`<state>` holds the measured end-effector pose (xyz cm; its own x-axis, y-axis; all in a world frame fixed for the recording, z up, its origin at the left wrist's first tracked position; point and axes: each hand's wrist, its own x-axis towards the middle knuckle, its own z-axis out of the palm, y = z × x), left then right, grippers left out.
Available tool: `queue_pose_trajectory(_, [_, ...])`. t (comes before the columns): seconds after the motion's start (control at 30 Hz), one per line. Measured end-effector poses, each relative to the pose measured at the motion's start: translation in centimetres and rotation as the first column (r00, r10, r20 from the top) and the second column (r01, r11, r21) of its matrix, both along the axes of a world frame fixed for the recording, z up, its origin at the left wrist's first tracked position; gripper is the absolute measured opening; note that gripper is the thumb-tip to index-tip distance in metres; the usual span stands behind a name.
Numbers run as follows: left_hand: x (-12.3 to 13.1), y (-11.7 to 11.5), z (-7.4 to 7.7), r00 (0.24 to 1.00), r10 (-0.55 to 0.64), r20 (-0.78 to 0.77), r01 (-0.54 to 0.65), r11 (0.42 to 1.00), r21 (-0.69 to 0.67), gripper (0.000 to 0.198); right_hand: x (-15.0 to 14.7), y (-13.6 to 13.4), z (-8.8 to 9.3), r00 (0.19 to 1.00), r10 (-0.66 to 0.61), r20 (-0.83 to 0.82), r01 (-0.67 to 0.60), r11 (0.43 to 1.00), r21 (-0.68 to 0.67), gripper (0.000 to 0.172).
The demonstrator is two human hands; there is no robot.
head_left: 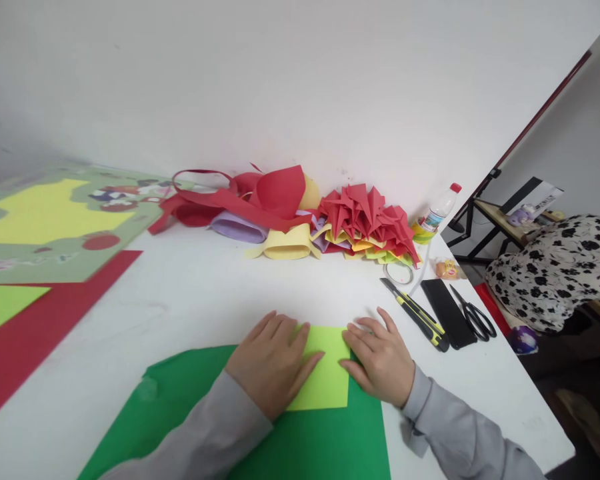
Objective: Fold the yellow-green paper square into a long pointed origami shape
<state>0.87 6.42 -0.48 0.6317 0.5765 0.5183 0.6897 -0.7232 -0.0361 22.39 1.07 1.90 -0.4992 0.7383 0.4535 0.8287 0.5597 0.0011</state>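
paper (pixel 325 383), lime, touched by left hand (pixel 275 360), right hand (pixel 383 360); green sheet (pixel 315 447) beneath.

Single head-worn view, looking forward and steeply down from the person's side of the white table (pixel 195 293). Left hand (pixel 275 363) and right hand (pixel 380 360) sit close, lower centre; white wall (pixel 280 80) fills the far background.
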Motion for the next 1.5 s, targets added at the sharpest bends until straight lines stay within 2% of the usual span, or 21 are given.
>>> queue_pose_trajectory(0.1, [-0.5, 0.5, 1.0, 1.0, -0.009, -0.014, 0.007, 0.992, -0.126, 0.04, 0.2, 0.0, 0.1, 1.0, -0.003, -0.017, 0.002, 0.999, -0.039, 0.038])
queue_pose_trajectory(0.23, [-0.8, 0.8, 1.1, 1.0, 0.007, -0.001, -0.007, 0.966, -0.257, 0.046, 0.2, -0.1, 0.2, 0.999, -0.005, -0.054, 0.0, 0.996, -0.094, 0.039])
queue_pose_trajectory(0.3, [-0.9, 1.0, 1.1, 0.998, -0.006, 0.063, 0.027, 0.941, -0.338, 0.036, 0.2, -0.1, 0.3, 0.997, -0.016, -0.081, 0.006, 0.993, -0.117, 0.039])
queue_pose_trajectory(0.4, [-0.9, 1.2, 1.3, 0.963, -0.02, 0.27, 0.153, 0.864, -0.48, 0.017, 0.4, 0.1, 0.3, 0.988, -0.029, -0.154, 0.003, 0.987, -0.163, 0.041])
queue_pose_trajectory(0.47, [-0.8, 1.2, 1.8, 0.903, 0.005, 0.429, 0.264, 0.781, -0.566, 0.017, 0.6, 0.3, 0.3, 0.964, -0.041, -0.263, -0.012, 0.98, -0.198, 0.04])
queue_pose_trajectory(0.53, [-0.6, 1.1, 2.4, 0.83, 0.072, 0.552, 0.374, 0.662, -0.649, 0.019, 0.7, 0.5, 0.1, 0.898, -0.078, -0.432, -0.03, 0.971, -0.237, 0.033])
queue_pose_trajectory(0.63, [-0.3, 0.8, 3.0, 0.757, 0.192, 0.625, 0.503, 0.439, -0.744, 0.022, 0.6, 0.7, -0.2, 0.688, -0.223, -0.691, -0.077, 0.924, -0.374, 0.024])
queue_pose_trajectory(0.7, [-0.2, 0.7, 2.9, 0.761, 0.228, 0.608, 0.54, 0.298, -0.787, 0.025, 0.2, 0.7, -0.5, 0.548, -0.345, -0.762, -0.141, 0.86, -0.491, 0.028])
queue_pose_trajectory(0.73, [-0.2, 0.7, 2.9, 0.773, 0.23, 0.592, 0.542, 0.248, -0.803, 0.026, 0.0, 0.6, -0.5, 0.51, -0.387, -0.768, -0.172, 0.829, -0.532, 0.03])
queue_pose_trajectory(0.8, [-0.3, 0.7, 2.7, 0.793, 0.229, 0.565, 0.533, 0.19, -0.825, 0.029, -0.6, 0.4, -0.5, 0.468, -0.432, -0.771, -0.212, 0.792, -0.572, 0.034])
queue_pose_trajectory(1.0, [-0.5, 0.9, 2.7, 0.748, 0.251, 0.614, 0.586, 0.184, -0.789, 0.035, -0.9, 0.4, 0.0, 0.373, -0.524, -0.766, -0.302, 0.712, -0.634, 0.046])
queue_pose_trajectory(1.07, [-0.5, 0.8, 2.7, 0.758, 0.214, 0.616, 0.598, 0.147, -0.788, 0.037, -0.7, 0.4, 0.1, 0.362, -0.538, -0.761, -0.324, 0.692, -0.645, 0.047])
queue_pose_trajectory(1.13, [-0.4, 0.5, 2.7, 0.781, 0.175, 0.599, 0.595, 0.083, -0.8, 0.038, -0.7, 0.3, 0.1, 0.362, -0.547, -0.754, -0.35, 0.67, -0.654, 0.046])
queue_pose_trajectory(1.23, [-0.2, -0.4, 2.9, 0.806, 0.137, 0.576, 0.581, 0.004, -0.814, 0.038, -1.2, -0.4, 0.2, 0.416, -0.546, -0.727, -0.419, 0.594, -0.687, 0.045])
queue_pose_trajectory(1.3, [0.1, -1.0, 3.1, 0.822, 0.107, 0.559, 0.563, -0.011, -0.826, 0.036, -1.9, -1.1, 0.3, 0.483, -0.516, -0.707, -0.469, 0.53, -0.707, 0.044])
queue_pose_trajectory(1.33, [0.2, -1.3, 3.2, 0.827, 0.087, 0.555, 0.557, -0.007, -0.83, 0.035, -2.2, -1.3, 0.4, 0.508, -0.487, -0.71, -0.489, 0.515, -0.704, 0.044])
queue_pose_trajectory(1.37, [0.4, -1.5, 3.3, 0.827, 0.067, 0.558, 0.559, 0.004, -0.829, 0.034, -2.5, -1.6, 0.5, 0.517, -0.462, -0.721, -0.5, 0.521, -0.692, 0.044])
queue_pose_trajectory(1.5, [0.7, -1.6, 3.3, 0.791, 0.035, 0.611, 0.61, 0.045, -0.791, 0.03, -3.0, -1.8, 0.7, 0.532, -0.379, -0.758, -0.482, 0.6, -0.638, 0.048])
